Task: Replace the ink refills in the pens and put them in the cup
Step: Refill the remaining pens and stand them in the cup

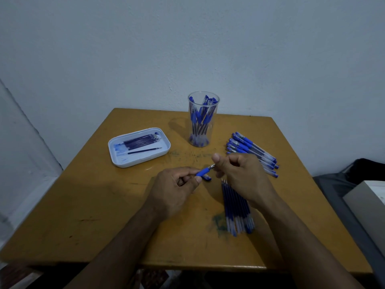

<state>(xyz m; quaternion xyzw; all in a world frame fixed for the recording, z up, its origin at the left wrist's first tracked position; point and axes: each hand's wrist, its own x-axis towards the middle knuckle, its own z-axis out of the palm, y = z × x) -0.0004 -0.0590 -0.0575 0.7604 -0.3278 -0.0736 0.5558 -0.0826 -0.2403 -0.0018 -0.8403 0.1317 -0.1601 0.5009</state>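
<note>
My left hand (pixel 177 185) grips a blue pen (pixel 205 171) by its rubber grip, metal tip pointing right. My right hand (pixel 239 172) has its thumb and fingers curled at that tip; the hand hides the exact contact. A blue cap (pixel 207 177) lies on the table just below the pen. A clear cup (pixel 203 119) at the back holds several blue pens. Capped pens (pixel 253 152) lie in a pile at the right. A row of refills (pixel 236 207) lies under my right wrist. A white tray (pixel 138 147) at the left holds several dark refills.
The yellow-brown wooden table (pixel 104 205) stands against a pale wall and carries ink stains near its middle. At the far right, beside the table, sit a dark bag (pixel 354 174) and a grey box (pixel 368 205).
</note>
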